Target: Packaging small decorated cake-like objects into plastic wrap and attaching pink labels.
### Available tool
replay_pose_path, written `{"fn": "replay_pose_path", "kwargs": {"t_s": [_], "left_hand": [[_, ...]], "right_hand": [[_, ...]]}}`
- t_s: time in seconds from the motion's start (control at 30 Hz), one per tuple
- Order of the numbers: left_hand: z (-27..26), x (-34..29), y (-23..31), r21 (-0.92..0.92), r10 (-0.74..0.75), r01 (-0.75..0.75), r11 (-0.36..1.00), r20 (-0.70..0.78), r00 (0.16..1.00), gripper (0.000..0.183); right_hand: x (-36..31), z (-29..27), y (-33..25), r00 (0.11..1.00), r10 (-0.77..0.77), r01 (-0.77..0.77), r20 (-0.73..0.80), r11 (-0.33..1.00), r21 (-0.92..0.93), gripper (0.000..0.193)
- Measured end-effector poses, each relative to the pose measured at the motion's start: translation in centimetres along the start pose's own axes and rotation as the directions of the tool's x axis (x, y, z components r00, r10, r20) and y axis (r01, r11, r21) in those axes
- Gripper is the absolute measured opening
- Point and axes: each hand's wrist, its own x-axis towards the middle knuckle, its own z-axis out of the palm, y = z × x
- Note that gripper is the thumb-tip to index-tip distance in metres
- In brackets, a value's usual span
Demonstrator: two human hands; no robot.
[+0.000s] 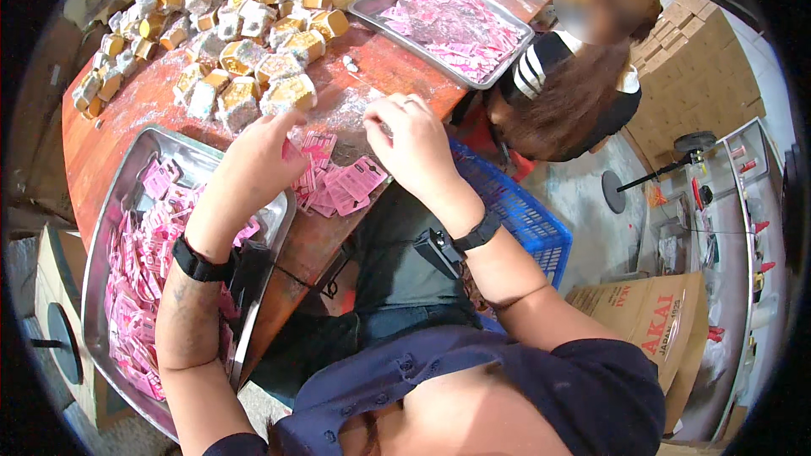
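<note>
Two-handed beside pink cards (353,187), piled at edge of table (405,63) | left hand (266,148): cannot tell if pinching | right hand (410,139): curled, hold unclear | probably best: separate singly, keep pile from slipping off

Navy buttoned top (562,384), black wristbands (479,234)

Brown cardboard carton (629,312), dark-shirted co-worker (568,97)

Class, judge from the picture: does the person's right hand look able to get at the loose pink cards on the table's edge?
Probably yes: the right hand is close beside the pink cards, and nothing visible seems to block the way between them.
</note>
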Motion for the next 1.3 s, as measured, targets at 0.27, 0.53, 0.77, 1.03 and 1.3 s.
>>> {"fn": "replay_pose_path", "kwargs": {"t_s": [0.27, 0.53, 0.77, 1.03, 1.3], "left_hand": [[-0.8, 0.5, 0.5, -0.571, 0.098, -0.099, 0.815, -0.032, 0.995, 0.066], [-2.0, 0.4, 2.2, -0.862, 0.177, -0.087, 0.5, 0.003, 0.984, 0.084], [-1.6, 0.6, 2.1, -0.822, 0.167, -0.171, 0.543, -0.094, 0.981, 0.089], [-1.3, -0.2, 4.1, -0.397, 0.305, -0.4, 0.826, -0.283, 0.909, 0.088], [-1.8, -0.8, 5.0, -0.086, 0.45, -0.489, 0.868, -0.28, 0.848, 0.081]], "right_hand": [[0.7, -2.1, -1.0, 0.98, 0.197, -0.19, 0.004, 0.942, 0.275, 0.009], [-0.1, -2.0, 0.2, 0.958, 0.155, -0.203, 0.242, 0.961, 0.187, 0.01], [0.4, -2.7, 0.9, 0.871, 0.399, -0.473, 0.288, 0.515, 0.715, 0.01], [0.4, -2.3, -1.3, 0.732, 0.309, -0.432, 0.607, -0.478, 0.765, 0.007], [0.6, -2.4, -3.6, 0.625, 0.371, -0.349, 0.687, -0.655, 0.67, 0.015]]}}
